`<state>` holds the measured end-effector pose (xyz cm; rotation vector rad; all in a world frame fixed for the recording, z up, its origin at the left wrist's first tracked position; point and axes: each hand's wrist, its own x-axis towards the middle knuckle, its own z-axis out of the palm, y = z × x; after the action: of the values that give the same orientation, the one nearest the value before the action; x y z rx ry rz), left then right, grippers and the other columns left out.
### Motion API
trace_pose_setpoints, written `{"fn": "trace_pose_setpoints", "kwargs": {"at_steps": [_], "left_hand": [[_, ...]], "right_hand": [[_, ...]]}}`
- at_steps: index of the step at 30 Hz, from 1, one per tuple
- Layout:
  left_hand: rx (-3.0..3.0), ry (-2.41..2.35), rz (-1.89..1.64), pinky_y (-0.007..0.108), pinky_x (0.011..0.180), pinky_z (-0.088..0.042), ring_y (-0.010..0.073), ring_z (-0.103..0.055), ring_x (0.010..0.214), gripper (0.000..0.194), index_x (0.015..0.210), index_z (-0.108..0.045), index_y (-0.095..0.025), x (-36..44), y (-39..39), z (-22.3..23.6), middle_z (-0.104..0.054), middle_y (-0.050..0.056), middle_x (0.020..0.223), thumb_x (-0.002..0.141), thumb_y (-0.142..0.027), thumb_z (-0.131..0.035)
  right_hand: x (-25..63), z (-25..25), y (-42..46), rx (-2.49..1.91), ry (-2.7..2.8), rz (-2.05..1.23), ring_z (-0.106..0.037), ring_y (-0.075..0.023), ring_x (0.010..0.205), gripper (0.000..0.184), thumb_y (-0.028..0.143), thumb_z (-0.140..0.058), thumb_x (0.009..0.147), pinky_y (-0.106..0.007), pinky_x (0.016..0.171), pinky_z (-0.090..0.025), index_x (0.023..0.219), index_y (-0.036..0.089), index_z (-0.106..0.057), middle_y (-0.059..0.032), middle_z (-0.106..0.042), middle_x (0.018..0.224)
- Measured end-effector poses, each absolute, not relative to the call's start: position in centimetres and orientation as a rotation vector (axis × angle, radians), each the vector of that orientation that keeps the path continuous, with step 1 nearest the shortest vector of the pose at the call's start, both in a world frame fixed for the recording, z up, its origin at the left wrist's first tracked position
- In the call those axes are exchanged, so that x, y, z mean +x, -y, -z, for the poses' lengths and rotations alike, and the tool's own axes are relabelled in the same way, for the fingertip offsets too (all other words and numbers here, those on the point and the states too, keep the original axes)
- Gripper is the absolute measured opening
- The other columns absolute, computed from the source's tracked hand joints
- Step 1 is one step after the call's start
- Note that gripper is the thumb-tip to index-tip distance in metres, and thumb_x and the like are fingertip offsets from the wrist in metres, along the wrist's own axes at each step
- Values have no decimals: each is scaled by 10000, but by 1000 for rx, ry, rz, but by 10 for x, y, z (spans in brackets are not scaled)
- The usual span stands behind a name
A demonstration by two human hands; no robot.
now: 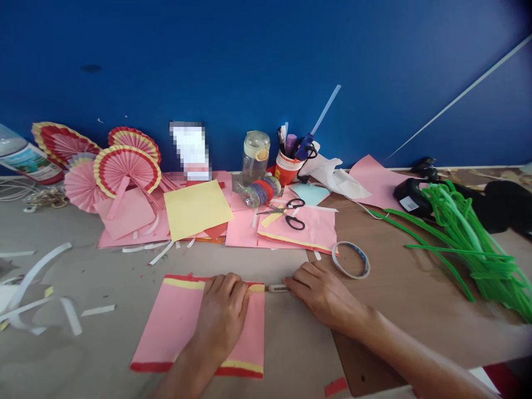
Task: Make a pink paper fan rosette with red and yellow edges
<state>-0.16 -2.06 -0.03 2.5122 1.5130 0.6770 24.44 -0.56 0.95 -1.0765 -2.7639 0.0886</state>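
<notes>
A pink paper sheet with yellow and red bands along its far and near edges lies on the table in front of me. My left hand rests on its right part, fingers curled down and pressing near the far edge. My right hand lies just right of the sheet, fingers closed around a small pale strip or tool that pokes out toward the sheet's far right corner. What this item is I cannot make out.
A tape ring lies beyond my right hand. Scissors rest on pink sheets, beside a yellow sheet. Folded paper fans stand at back left, a jar and pen cup at the wall. Green tubes spread right. White scraps litter the left.
</notes>
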Motion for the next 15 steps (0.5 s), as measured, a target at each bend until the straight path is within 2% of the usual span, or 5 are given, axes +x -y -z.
{"fn": "trace_pose_setpoints", "kwargs": {"at_steps": [6,9,11,13,15], "left_hand": [[2421,-1560,-701,359,711,-417,200,-551,761,100,890,-539,-188,-2,19,8,-608,43,833,887,-155,-444],[2411,-1592,-740,351,741,-443,209,-572,854,239,1110,-504,-189,0,17,9,-605,75,965,880,-165,-444],[2436,-1622,-776,344,751,-448,204,-561,872,306,1180,-489,-195,1,17,8,-570,100,1053,880,-154,-442],[2483,-1609,-782,342,756,-436,202,-536,878,281,1120,-544,-210,3,18,7,-544,107,1095,876,-122,-435],[2533,-1523,-753,346,765,-406,203,-513,886,256,967,-604,-221,4,19,4,-567,84,1054,869,-79,-415]], "right_hand": [[245,-10,14,-1071,2771,-136,-466,-197,760,299,58,-462,855,-319,667,-365,1115,112,-600,-79,-565,798],[244,-10,18,-1060,2790,-126,-463,-201,749,369,63,-473,848,-323,663,-351,1201,123,-566,-73,-563,790],[243,-10,20,-1061,2801,-128,-458,-199,738,382,70,-478,852,-321,659,-340,1217,146,-558,-64,-556,773],[243,-9,22,-1065,2803,-135,-451,-197,731,370,77,-483,856,-320,657,-332,1209,156,-562,-59,-551,763],[242,-10,24,-1076,2804,-136,-444,-195,728,375,76,-490,850,-319,654,-326,1209,158,-560,-57,-546,760]]}}
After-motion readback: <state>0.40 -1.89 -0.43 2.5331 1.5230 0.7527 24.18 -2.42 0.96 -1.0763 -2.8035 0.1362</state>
